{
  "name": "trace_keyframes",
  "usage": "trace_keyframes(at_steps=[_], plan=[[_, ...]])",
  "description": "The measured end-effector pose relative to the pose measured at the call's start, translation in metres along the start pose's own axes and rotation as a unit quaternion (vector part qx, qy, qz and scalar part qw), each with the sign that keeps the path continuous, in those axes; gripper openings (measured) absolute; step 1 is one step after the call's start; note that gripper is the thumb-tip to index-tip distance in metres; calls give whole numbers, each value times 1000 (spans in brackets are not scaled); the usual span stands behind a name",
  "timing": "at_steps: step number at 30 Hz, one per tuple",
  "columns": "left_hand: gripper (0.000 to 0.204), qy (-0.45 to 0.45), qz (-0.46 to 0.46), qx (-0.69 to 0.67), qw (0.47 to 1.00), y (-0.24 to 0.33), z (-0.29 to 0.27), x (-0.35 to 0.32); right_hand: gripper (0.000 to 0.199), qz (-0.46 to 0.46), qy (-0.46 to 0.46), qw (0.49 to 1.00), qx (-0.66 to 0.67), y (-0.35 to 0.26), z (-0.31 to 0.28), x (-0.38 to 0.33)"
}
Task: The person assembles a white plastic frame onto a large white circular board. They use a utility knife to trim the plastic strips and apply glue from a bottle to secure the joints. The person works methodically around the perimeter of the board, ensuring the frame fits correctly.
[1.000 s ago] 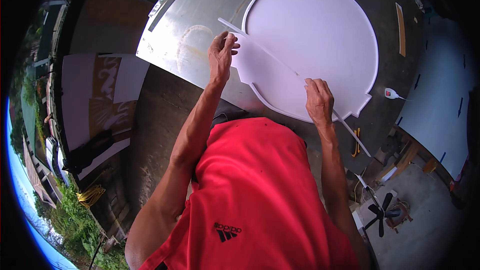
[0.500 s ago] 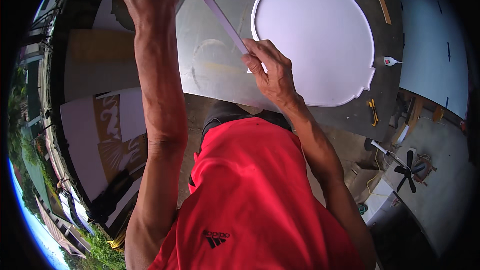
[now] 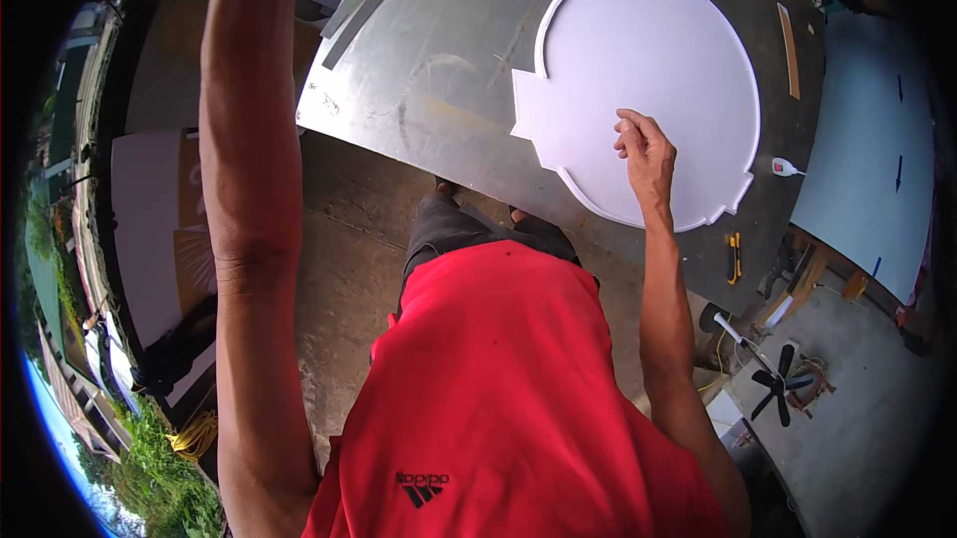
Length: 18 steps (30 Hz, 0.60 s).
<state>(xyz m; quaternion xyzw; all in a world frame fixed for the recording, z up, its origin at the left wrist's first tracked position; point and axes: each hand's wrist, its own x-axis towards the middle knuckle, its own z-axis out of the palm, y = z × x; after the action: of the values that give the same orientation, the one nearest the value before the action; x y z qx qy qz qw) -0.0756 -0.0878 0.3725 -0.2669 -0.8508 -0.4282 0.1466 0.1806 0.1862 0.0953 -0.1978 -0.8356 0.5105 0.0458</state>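
A white, nearly round board [image 3: 688,69] lies flat on the grey metal table [image 3: 449,69]. A thin raised strip runs along much of its edge, with a gap on the left, where a notched tab sticks out. Over the board's lower middle is my right hand [image 3: 648,154], its fingers loosely bent and partly apart, with nothing visible in them. Whether it touches the board I cannot tell. My left arm [image 3: 249,139] reaches up past the top edge of the picture, so the left hand is out of sight.
Right of the board lie a small white bottle [image 3: 786,167], a yellow-and-black cutter knife [image 3: 734,259] and a narrow brown strip [image 3: 789,49]. Long grey bars [image 3: 379,0] rest at the table's upper left. A black-bladed fan [image 3: 781,381] stands lower right.
My right hand has let go of the pale strip and moved right, over the board. My left hand has gone up out of view, and the strip no longer shows. The view has shifted.
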Motion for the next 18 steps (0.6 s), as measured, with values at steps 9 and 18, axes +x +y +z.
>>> trace_keyframes(at_steps=[9,18], plan=[[17,-124,-131,129,975,-131,188,-283,16,-100,-63,987,-106,83,-12,6],[18,-157,-14,219,963,-161,222,-287,16,-192,-97,969,-123,85,24,60]])
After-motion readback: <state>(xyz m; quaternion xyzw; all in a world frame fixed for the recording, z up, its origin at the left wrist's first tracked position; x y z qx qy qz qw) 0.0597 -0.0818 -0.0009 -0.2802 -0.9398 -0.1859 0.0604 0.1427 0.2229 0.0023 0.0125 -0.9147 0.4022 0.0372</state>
